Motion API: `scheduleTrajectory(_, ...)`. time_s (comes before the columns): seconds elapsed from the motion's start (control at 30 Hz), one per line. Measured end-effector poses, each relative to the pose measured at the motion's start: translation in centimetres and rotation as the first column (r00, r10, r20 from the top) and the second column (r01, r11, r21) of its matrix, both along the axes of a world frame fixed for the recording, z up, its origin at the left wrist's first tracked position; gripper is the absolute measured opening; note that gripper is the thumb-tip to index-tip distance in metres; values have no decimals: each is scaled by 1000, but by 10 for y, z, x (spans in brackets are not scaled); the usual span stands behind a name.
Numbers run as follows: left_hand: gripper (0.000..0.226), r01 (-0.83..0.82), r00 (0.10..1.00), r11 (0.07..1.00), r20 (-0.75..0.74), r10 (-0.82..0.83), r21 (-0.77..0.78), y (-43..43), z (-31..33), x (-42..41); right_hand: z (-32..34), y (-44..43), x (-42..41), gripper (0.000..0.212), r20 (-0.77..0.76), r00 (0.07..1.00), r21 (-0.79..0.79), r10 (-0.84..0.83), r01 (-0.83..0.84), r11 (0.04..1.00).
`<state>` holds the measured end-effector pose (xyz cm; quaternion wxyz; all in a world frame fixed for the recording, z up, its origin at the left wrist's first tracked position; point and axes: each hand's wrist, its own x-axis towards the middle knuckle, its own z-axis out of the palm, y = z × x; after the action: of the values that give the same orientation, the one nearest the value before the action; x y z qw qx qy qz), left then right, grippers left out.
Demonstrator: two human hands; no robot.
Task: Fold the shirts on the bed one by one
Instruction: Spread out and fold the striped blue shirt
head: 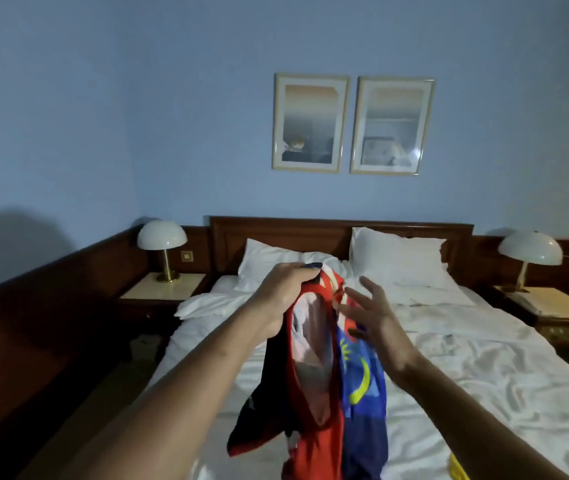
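Hotel bed point(483, 375), white sheets rumpled. Left hand point(284, 299) grips the red-and-blue jersey point(355, 382) at its top, bunched, hanging over the mattress. Right hand point(373, 317), fingers spread, holds nothing. Recommend: take the opposite shoulder seam, spread flat.

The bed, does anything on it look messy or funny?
Yes. The white sheet is wrinkled all over, and the left pillow lies slumped and creased while the right pillow leans against the headboard. The shirt hangs bunched from the left hand, not yet folded.
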<state>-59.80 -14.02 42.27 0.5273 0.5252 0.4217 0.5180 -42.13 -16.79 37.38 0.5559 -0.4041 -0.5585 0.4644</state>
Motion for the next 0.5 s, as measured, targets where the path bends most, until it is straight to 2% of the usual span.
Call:
scheduleTrajectory(0.03, 14, 60, 996, 998, -72, -62, -21, 1, 8, -1, -11, -4, -5, 75, 103, 992, 51, 69, -74, 996)
scheduleTrajectory(0.07, 13, 131, 976, 991, -173, -135, -35, 2, 15, -2, -23, -4, -10, 74, 208, 976, 98, 72, -94, 991)
scheduleTrajectory(0.1, 14, 204, 938, 978, -275, -210, -51, 2, 22, -2, -35, 3, -12, 61, 295, 956, 153, 12, -60, 986)
scheduleTrajectory(0.13, 16, 271, 894, 960, -350, -280, -75, 1, 29, -3, -42, 9, -14, 40, 343, 935, 207, -90, 18, 978)
scheduleTrajectory(0.17, 20, 321, 845, 942, -420, -330, -94, 0, 36, -5, -45, 12, -14, 18, 345, 925, 230, -156, 78, 970)
scheduleTrajectory(0.2, 22, 360, 783, 928, -509, -357, -97, -1, 43, -7, -45, 17, -10, 8, 329, 928, 227, -175, 102, 968)
scheduleTrajectory(0.23, 19, 386, 688, 919, -638, -346, -81, -2, 50, -13, -44, 20, -5, 15, 307, 936, 220, -170, 104, 970)
scheduleTrajectory(0.3, 16, 417, 408, 908, -882, -236, -50, -4, 60, -28, -35, 18, 6, 23, 248, 961, 215, -125, 72, 974)
scheduleTrajectory(0.37, 22, 374, 157, 924, -977, -143, -75, -1, 60, -45, -26, 13, 15, 49, 265, 953, 278, -144, 68, 958)
scheduleTrajectory(0.4, 22, 336, 88, 939, -990, -109, -73, -2, 58, -54, -25, 14, 20, 59, 307, 935, 319, -180, 77, 945)
scheduleTrajectory(0.43, 21, 297, 71, 953, -994, -82, -58, 0, 56, -61, -23, 14, 24, 59, 360, 903, 357, -233, 97, 929)
scheduleTrajectory(0.5, 20, 215, 152, 976, -988, -13, 21, 1, 52, -74, -20, 16, 33, 38, 487, 794, 507, -365, 84, 858)
